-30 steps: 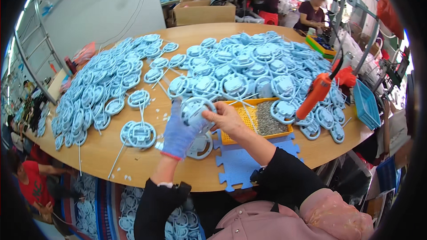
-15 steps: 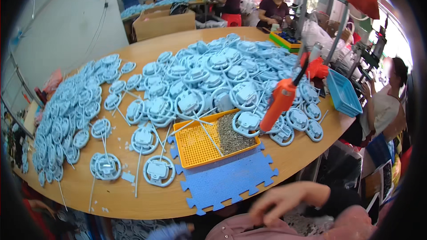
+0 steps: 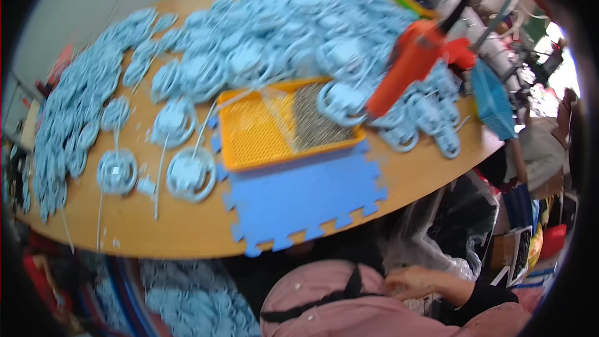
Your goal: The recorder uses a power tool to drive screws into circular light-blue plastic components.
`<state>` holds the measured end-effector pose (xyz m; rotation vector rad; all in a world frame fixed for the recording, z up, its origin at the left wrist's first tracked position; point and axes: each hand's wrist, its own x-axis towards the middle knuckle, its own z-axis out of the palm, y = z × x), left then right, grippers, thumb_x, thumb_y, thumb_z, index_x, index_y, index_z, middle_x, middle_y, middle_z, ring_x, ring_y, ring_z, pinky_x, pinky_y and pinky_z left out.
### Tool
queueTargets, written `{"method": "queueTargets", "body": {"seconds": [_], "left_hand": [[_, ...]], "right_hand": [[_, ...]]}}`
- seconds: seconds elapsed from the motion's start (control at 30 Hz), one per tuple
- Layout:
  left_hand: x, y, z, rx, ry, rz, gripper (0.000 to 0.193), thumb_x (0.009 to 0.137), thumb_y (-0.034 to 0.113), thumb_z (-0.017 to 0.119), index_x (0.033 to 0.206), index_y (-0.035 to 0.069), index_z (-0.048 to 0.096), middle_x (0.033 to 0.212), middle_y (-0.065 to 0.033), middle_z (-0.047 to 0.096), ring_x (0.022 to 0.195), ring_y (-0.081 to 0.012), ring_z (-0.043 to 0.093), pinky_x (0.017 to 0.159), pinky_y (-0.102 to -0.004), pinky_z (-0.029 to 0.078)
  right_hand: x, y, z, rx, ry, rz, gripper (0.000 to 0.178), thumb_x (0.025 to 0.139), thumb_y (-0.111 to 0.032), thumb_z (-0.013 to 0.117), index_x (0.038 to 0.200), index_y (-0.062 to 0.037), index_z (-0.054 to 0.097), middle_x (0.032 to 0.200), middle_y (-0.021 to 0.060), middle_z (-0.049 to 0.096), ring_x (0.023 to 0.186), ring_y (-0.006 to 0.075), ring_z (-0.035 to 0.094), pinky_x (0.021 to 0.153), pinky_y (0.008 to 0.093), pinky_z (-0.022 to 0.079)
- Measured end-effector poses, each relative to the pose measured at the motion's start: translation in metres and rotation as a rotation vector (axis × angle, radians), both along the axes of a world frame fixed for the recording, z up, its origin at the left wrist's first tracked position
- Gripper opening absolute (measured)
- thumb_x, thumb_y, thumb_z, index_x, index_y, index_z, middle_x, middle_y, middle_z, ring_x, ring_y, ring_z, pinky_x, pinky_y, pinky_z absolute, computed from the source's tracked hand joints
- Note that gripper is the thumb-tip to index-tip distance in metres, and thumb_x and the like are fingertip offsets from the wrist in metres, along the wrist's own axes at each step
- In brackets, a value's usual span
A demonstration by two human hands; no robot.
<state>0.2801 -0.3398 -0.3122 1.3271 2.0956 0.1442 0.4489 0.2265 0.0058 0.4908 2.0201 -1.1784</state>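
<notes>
My right hand (image 3: 412,282) is low at my waist, beside the pink garment (image 3: 331,293) with its black strap. Its fingers look bent, but blur and the cloth hide their tips. My left hand is out of sight. In front of me on the table is a yellow perforated tray (image 3: 256,134) with small grey screws (image 3: 318,122) heaped in its right side. One pale blue wheel-shaped plastic part (image 3: 344,101) rests over the tray's right corner. Close above it hangs an orange electric screwdriver (image 3: 409,65), tip down. Under the tray lies a blue foam mat (image 3: 306,196).
Many pale blue wheel-shaped parts (image 3: 249,56) are piled across the wooden table (image 3: 206,228), some with thin sticks. A blue basket (image 3: 493,103) stands at the right edge. More blue parts (image 3: 193,306) lie below the table. Another person (image 3: 540,156) sits at the right.
The view has tilted downward, so the table sits higher in the picture. My right hand has drawn back from in front of my lap to my right side. Blue fabric at the lower edge has left view.
</notes>
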Motion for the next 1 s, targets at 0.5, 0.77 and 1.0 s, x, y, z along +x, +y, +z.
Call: {"method": "queueTargets", "body": {"seconds": [0.5,0.77,1.0], "left_hand": [[-0.059,0.119,-0.058,0.227,-0.237,-0.155,0.048,0.087,0.014,0.063,0.130,0.000,0.048,0.114,-0.0150,0.062,0.101,-0.0214,0.060,0.089,-0.0324,0.048],[0.105,-0.096,0.121,-0.120,-0.328,0.390,0.045,0.087,0.014,0.063,0.128,0.000,0.049,0.113,-0.0139,0.062,0.100,-0.0203,0.060,0.089,-0.0320,0.048],[0.176,-0.128,0.227,-0.248,-0.489,0.613,0.042,0.087,0.013,0.063,0.126,0.000,0.051,0.111,-0.0130,0.063,0.099,-0.0194,0.060,0.088,-0.0316,0.048]], "right_hand": [[0.028,-0.040,-0.012,0.072,-0.097,-0.021,0.041,0.085,-0.035,0.058,0.118,-0.0101,0.052,0.097,0.0156,0.066,0.090,0.0365,0.064,0.076,0.0447,0.051],[0.092,-0.049,-0.073,-0.292,-0.165,0.054,0.046,0.086,-0.024,0.061,0.126,-0.0034,0.051,0.113,0.0131,0.065,0.103,0.0213,0.062,0.084,0.0325,0.050],[0.100,-0.064,-0.087,-0.412,-0.171,0.115,0.043,0.086,-0.023,0.062,0.123,-0.0032,0.054,0.112,0.0125,0.065,0.103,0.0218,0.063,0.084,0.0326,0.050]]}}
